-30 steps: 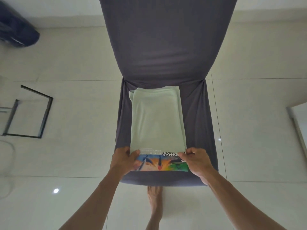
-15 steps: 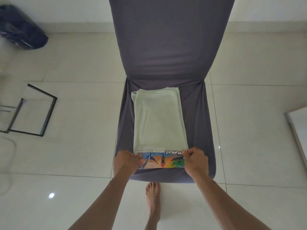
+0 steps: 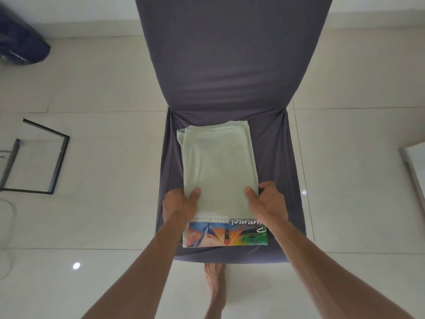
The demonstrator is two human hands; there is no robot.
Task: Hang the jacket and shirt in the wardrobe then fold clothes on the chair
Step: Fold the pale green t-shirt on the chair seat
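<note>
On the chair seat (image 3: 282, 180) the folded pale green T-shirt (image 3: 218, 166) lay, long axis running away from the person; left hand (image 3: 178, 204) and right hand (image 3: 268, 202) pinched its side edges mid-length, equally near, print end nearest.

Pale tiled room, seen from above

Glossy cream floor tiles (image 3: 103, 88) catch a ceiling light glint (image 3: 76, 265) (lower left); a black metal frame (image 3: 55, 162) stands left, a dark blue bag (image 3: 21, 47) near the white wall (image 3: 69, 14)

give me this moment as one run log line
step: folding | item: pale green t-shirt on chair seat | left hand: grips left edge | right hand: grips right edge | print end nearest person
</note>
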